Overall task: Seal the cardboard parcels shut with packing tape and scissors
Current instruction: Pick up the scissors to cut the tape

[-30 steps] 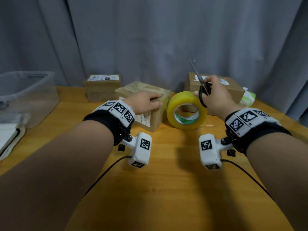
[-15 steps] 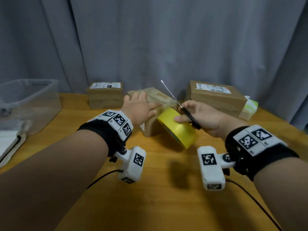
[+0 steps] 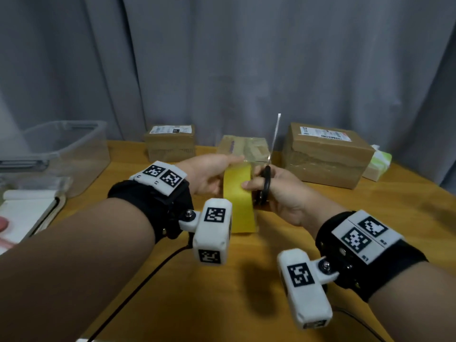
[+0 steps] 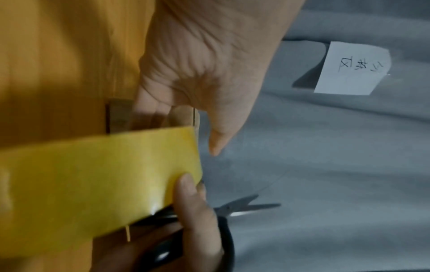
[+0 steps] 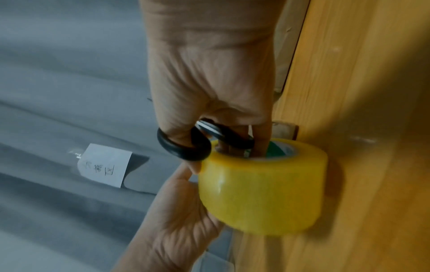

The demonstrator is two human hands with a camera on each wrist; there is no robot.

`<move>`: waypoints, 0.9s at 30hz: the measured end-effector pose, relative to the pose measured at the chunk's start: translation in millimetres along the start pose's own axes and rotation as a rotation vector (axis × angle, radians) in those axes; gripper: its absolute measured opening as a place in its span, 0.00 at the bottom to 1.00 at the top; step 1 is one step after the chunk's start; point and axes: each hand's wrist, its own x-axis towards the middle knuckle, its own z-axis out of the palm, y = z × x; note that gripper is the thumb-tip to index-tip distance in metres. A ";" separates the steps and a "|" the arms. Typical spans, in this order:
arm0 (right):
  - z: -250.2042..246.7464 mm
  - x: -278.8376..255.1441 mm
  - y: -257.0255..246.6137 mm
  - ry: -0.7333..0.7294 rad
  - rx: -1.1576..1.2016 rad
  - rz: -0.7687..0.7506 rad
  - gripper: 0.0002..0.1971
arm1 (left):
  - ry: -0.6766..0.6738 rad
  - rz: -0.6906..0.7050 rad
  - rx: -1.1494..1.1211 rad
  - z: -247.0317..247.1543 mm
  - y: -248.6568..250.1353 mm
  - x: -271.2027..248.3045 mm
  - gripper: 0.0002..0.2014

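Packing tape [image 3: 238,198], a yellow roll, sits between our two hands above the worktop [image 3: 246,280], just in front of the middle parcel [image 3: 243,149]. Our right hand [image 3: 281,193] has its grip closed on two things at once: its fingers reach into the roll's core, where a green inner liner shows in the right wrist view, and its thumb runs through one black loop of the scissors [image 3: 267,178]. The scissor blades point up toward the grey curtain [image 3: 222,58], slightly parted in the left wrist view. Our left hand [image 3: 209,174] is at the roll's far left side, its thumb stretched forward along the top; in the left wrist view its fingers disappear behind the roll, so we cannot tell whether that grip is closed on the tape or only touching it. A stretch of clear tape seems to run from the roll toward the middle parcel, though it is too faint to be sure.

Two more parcels stand at the back of the worktop: a small one [image 3: 170,141] to the left and a larger one [image 3: 325,156] to the right, each with a white label on top. A pale green packet [image 3: 377,164] lies just beside the larger parcel. A clear plastic bin [image 3: 64,149] stands at the far left, with a white notebook [image 3: 27,211] near it
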 end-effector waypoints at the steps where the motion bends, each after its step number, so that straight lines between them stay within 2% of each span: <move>1: 2.0 -3.6 -3.7 -0.049 -0.038 0.012 0.13 | -0.004 -0.001 -0.010 0.6 -0.6 1.4 0.14; 3: -1.7 -5.6 -14.2 -0.043 -0.199 -0.012 0.05 | 0.028 0.037 -0.003 3.0 -1.5 3.8 0.14; 4: -7.7 -2.2 -19.6 0.049 -0.334 -0.066 0.06 | 0.057 0.075 0.013 4.4 -1.6 5.7 0.14; 7: -35.1 17.1 -33.1 0.448 -0.837 -0.246 0.09 | 0.144 0.191 0.138 8.0 -1.9 10.5 0.14; 9: -45.9 24.4 -37.2 0.557 -1.035 -0.302 0.08 | 0.166 0.245 0.275 9.1 -1.4 16.0 0.15; 12: -48.4 34.5 -38.1 0.467 -1.222 -0.379 0.08 | 0.169 0.327 0.488 8.1 0.9 23.9 0.16; 14: -45.7 42.2 -35.0 0.331 -1.190 -0.344 0.11 | 0.177 0.403 0.595 5.7 3.0 28.8 0.16; 16: -45.1 50.0 -28.3 0.254 -1.100 -0.261 0.15 | 0.194 0.446 0.684 0.9 5.0 29.9 0.16; 18: -46.3 55.2 -24.3 0.265 -1.065 -0.238 0.18 | 0.195 0.431 0.723 -6.1 6.9 31.1 0.19; 24: -46.3 61.3 -19.0 0.297 -1.065 -0.252 0.16 | 0.165 0.395 0.821 -8.9 9.6 21.0 0.15; 27: -45.8 65.2 -19.5 0.281 -1.088 -0.219 0.17 | 0.210 0.369 0.791 -22.4 11.2 5.6 0.14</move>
